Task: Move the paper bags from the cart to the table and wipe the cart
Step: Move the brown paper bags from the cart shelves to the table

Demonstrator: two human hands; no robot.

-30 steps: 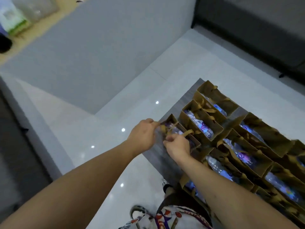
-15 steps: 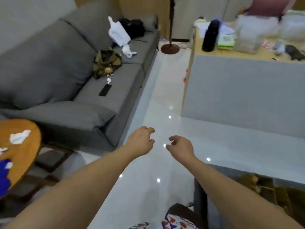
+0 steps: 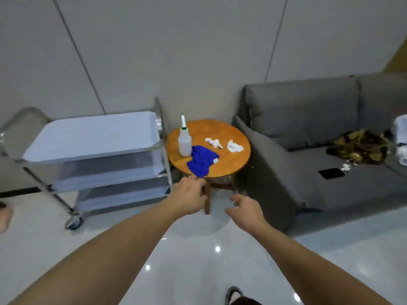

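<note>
A steel three-shelf cart (image 3: 92, 137) on wheels stands against the wall at left, its top tray bare. Beside it is a small round wooden table (image 3: 229, 159) holding a blue cloth (image 3: 201, 160), a white spray bottle (image 3: 184, 142) and two crumpled white tissues (image 3: 235, 146). Both of my arms reach forward in front of the table. My left hand (image 3: 189, 195) hovers near the table's front edge with fingers loosely curled and empty. My right hand (image 3: 246, 211) is lower and to the right, fingers relaxed, holding nothing. No paper bags are in view.
A grey sofa (image 3: 308, 137) fills the right side, with a camouflage-patterned bundle (image 3: 359, 146) and a black phone (image 3: 331, 173) on its seat. Glossy white floor tiles lie between me and the cart. My shoe (image 3: 234, 297) shows at the bottom edge.
My hands let go of a paper bag among the bags on the grey surface. My view has swung round past the sofa to the cart and round table, both hands empty.
</note>
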